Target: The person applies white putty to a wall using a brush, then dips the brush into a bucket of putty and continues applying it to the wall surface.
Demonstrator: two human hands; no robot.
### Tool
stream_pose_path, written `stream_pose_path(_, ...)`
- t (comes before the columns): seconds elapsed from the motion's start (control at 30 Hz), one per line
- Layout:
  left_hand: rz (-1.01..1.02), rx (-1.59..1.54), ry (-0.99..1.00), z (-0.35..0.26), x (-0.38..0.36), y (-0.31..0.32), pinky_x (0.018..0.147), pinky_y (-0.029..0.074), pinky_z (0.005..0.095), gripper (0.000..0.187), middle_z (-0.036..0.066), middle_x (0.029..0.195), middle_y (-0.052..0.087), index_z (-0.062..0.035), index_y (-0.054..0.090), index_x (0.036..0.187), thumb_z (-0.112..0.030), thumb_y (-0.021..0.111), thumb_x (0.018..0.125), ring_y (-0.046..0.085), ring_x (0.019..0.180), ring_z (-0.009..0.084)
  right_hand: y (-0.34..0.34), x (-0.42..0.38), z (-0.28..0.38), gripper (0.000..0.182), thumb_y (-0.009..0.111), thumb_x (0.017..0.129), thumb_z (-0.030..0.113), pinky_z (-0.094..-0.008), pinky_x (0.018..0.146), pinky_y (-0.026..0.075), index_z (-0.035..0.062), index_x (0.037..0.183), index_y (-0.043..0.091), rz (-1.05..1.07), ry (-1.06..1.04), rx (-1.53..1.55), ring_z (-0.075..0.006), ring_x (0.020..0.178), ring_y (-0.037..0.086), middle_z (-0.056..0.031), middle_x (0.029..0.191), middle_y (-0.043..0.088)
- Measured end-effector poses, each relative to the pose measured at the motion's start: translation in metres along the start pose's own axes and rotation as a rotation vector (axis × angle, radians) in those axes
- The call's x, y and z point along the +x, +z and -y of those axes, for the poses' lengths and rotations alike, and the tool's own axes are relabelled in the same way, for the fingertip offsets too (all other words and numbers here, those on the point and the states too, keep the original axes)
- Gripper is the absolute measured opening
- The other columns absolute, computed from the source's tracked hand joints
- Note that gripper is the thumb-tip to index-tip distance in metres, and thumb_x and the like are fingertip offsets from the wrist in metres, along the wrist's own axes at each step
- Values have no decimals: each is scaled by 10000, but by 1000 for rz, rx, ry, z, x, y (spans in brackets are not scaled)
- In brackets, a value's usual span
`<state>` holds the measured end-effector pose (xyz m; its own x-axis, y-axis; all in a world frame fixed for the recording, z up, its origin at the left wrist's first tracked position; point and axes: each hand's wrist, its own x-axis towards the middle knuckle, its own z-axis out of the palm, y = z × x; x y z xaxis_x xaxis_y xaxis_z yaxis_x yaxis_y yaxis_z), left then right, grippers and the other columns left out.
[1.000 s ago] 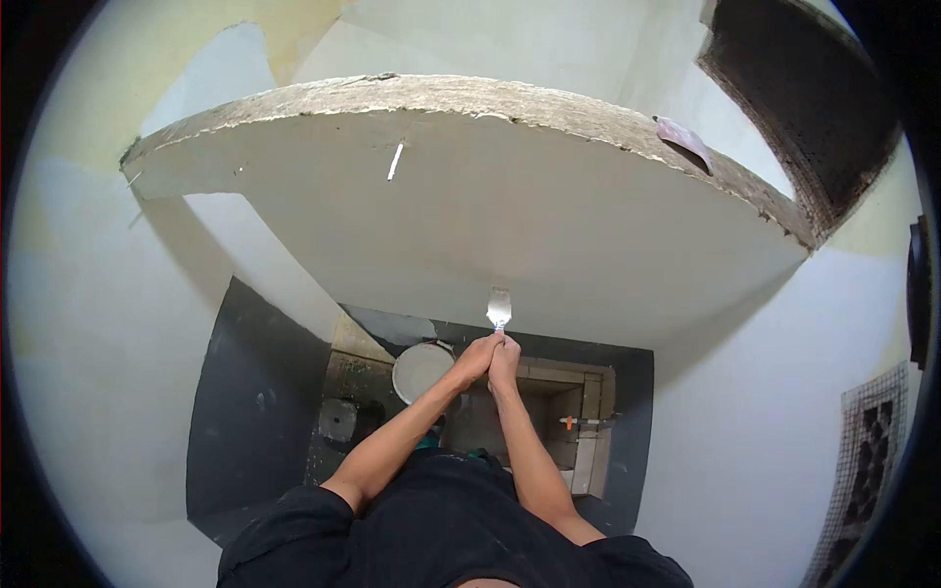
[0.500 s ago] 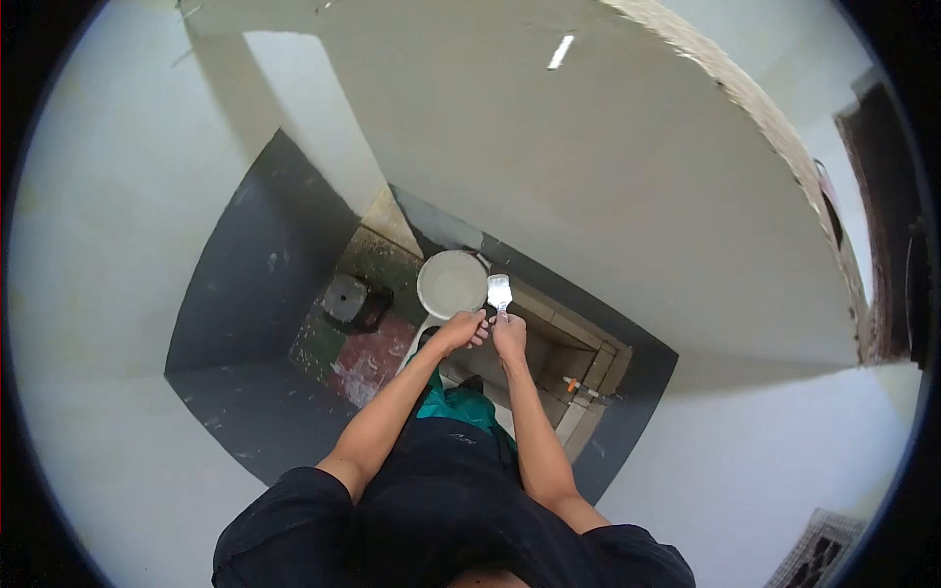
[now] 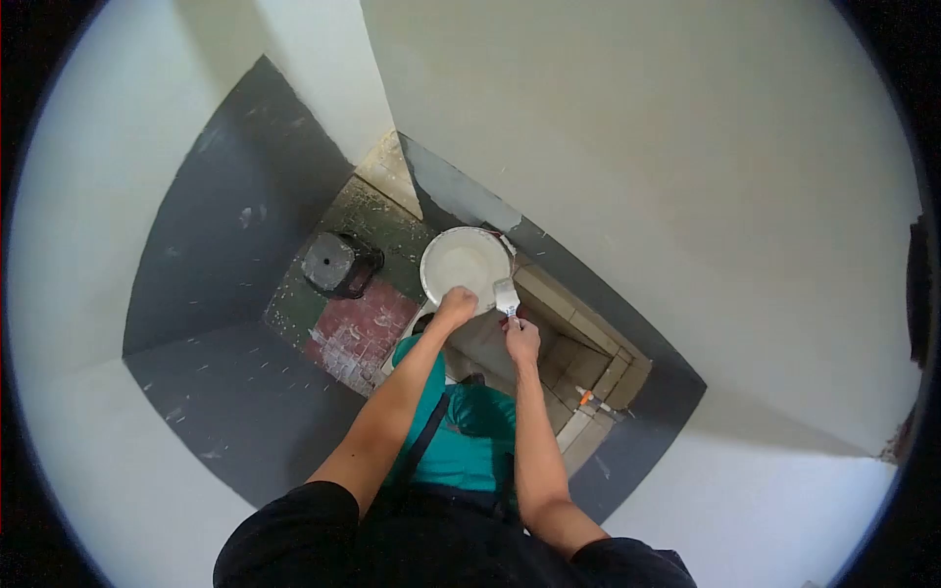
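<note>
A paintbrush (image 3: 507, 297) with a whitish head is in my right hand (image 3: 522, 341), its head pointing away from me beside the bucket's near right edge. My fingers wrap around its handle. The round white bucket (image 3: 427, 271) holds a pale, whitish liquid. My left hand (image 3: 457, 307) is closed over the bucket's near rim; what its fingers hold, if anything, is hidden.
A black upturned pail (image 3: 331, 263) stands left of the bucket on the worn green and red floor (image 3: 361, 328). To the right are a tiled basin (image 3: 578, 367) and an orange-handled tap (image 3: 586, 397). Grey-bottomed walls (image 3: 245, 230) close in the corner.
My view has tilted down and the bucket looks larger. My left hand has moved over the bucket's near rim. The paintbrush stays in my right hand, now tilted left.
</note>
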<state>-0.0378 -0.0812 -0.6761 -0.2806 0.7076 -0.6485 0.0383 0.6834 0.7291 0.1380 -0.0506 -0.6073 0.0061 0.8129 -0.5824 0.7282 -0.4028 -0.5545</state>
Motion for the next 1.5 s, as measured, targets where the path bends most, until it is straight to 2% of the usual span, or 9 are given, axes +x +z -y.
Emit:
stream_pose_path(0.07,-111,195,179,15,63,6,713,540,453,269,227,951,710,34,675,988,-185,575,868,694,816,373,28,42,-30,390,550,957,348,-443,879,490,13,962,748,-37,13,-58,-366,957,679,-231,923,712)
stream_pose_path(0.23,-212,493,628,23,198,11,863,520,496,211,269,940,672,27,663,939,-141,583,839,656,968,421,110,164,-135,344,572,951,319,-441,868,486,28,886,744,-382,-668,-357,-355,899,664,-214,860,704)
stream_pose_path(0.3,-124,673,575,19,233,16,876,523,485,200,250,973,678,11,665,952,-133,591,834,659,984,407,120,182,-128,340,585,952,308,-435,864,487,28,832,737,-336,-692,-374,-351,872,662,-211,833,699)
stream_pose_path(0.47,27,1088,525,19,275,38,899,532,457,226,198,1102,676,-27,676,1029,-131,604,842,664,1040,367,151,227,-125,306,620,926,308,-469,976,446,33,854,736,169,-216,-48,-379,1019,618,-254,912,687)
stream_pose_path(0.67,78,1182,654,42,309,61,984,490,453,357,172,1197,648,-32,607,1219,-107,593,870,635,1144,330,182,249,-150,325,609,916,348,-595,1079,340,60,938,759,-95,-412,-166,-480,1184,546,-303,1152,645)
stream_pose_path(0.87,0,1153,671,10,267,46,963,500,463,253,188,1174,649,-42,661,1119,-89,621,874,638,1127,339,154,214,-130,386,641,907,345,-521,1109,342,-24,986,728,-15,-340,-95,-466,1301,449,-303,1395,486)
stream_pose_path(0.97,51,1136,692,0,252,24,890,532,485,152,210,1089,675,-31,702,990,-109,638,876,665,1048,368,148,195,-117,314,616,916,241,-482,1051,419,-55,892,719,-135,-448,-74,-430,1229,515,-383,1165,582)
stream_pose_path(1.17,184,1043,755,3,196,-25,791,550,495,115,220,950,699,-45,722,905,-142,673,865,685,932,398,112,150,-84,346,617,906,254,-425,1079,412,-62,1004,719,288,-363,-360,-437,1280,487,-338,1298,548)
stream_pose_path(1.5,105,962,813,-198,-63,-84,797,537,474,132,153,943,694,-54,741,868,-162,674,834,671,928,361,-59,-10,24,293,646,881,217,-421,1049,433,-58,946,723,216,-557,-356,-402,1191,543,-288,1333,519)
